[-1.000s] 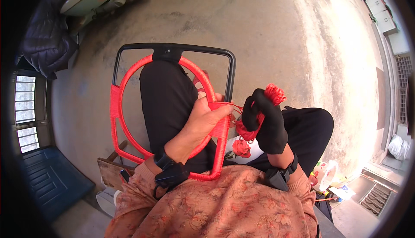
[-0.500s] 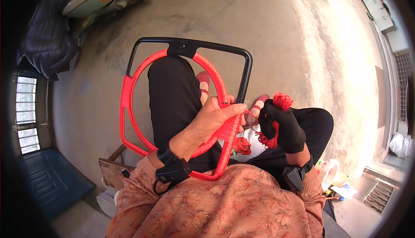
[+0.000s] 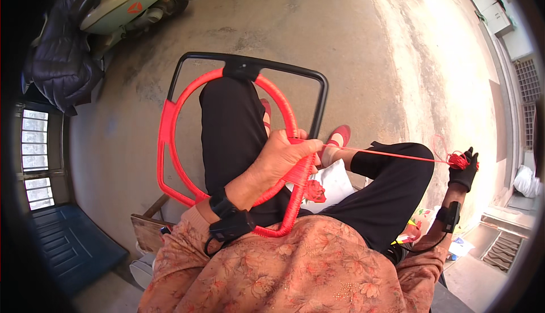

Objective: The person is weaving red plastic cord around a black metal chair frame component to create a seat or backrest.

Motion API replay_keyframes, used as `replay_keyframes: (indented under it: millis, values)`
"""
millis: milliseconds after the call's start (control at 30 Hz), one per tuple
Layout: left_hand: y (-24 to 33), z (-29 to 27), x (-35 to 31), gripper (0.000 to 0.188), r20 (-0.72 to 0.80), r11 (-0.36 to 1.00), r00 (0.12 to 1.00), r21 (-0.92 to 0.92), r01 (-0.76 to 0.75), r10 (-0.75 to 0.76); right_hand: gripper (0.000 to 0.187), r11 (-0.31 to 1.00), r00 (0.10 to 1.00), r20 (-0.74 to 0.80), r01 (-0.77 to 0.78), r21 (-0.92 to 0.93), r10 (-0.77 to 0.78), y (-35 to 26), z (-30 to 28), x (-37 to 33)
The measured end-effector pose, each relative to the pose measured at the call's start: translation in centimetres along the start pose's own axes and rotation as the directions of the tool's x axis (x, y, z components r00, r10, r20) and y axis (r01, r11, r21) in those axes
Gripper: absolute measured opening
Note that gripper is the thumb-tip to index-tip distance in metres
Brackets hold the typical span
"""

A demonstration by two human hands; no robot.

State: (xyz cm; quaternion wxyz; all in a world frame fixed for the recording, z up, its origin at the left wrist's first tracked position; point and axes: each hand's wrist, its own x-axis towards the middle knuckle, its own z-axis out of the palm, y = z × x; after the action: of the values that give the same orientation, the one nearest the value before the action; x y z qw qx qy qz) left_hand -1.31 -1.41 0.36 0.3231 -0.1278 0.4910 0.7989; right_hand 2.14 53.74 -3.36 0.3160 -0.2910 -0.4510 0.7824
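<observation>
My bare left hand (image 3: pixel 279 157) is closed around the right side of a frame (image 3: pixel 167 125), a black bar shape with an inner ring, mostly wrapped in red cord. The thumb presses at the edge of the wrapping. Bare black bar (image 3: pixel 321 103) shows at the top and upper right. From the left thumb a red cord (image 3: pixel 392 154) runs taut to the right. At its far end my right hand (image 3: pixel 464 172), in a black glove, is closed on a bundle of red cord (image 3: pixel 456 161). The frame leans over my left thigh.
A red rose print shows on a white cloth (image 3: pixel 336 185) between my legs. A wooden stool piece (image 3: pixel 149 233) stands at the left. Farther off are a scooter (image 3: pixel 128 3), a dark padded cover (image 3: pixel 62 69) and a blue panelled board (image 3: pixel 79 242). White cabinets (image 3: pixel 489 9) stand far right.
My right hand has swung far out to the right with the cord bundle, drawing the cord out straight. My left hand keeps its hold, and the frame has barely shifted.
</observation>
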Motion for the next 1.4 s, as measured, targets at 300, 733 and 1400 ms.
replay_keyframes:
  millis: [300, 733, 1400]
  values:
    - [-0.1, 0.3, -1.9, 0.04, -0.017, 0.963, 0.979, 0.189, -0.194, 0.201, 0.041, 0.848, 0.871, 0.305, -0.203, -0.489, 0.385, 3.2, 10.8, -11.5]
    - [6.1, -5.0, -12.9, 0.061, 0.076, 0.905, 0.916, -0.206, -0.371, 0.393, 0.042, 0.588, -0.011, 0.588, 0.041, -0.808, 0.809, 8.2, 18.1, -22.6]
    - [1.5, 0.3, -5.3, 0.045, 0.145, 0.962, 0.978, 0.209, -0.177, 0.149, 0.032, 0.638, -0.16, 0.636, 0.403, -0.656, 0.755, 10.1, 18.1, -25.3]
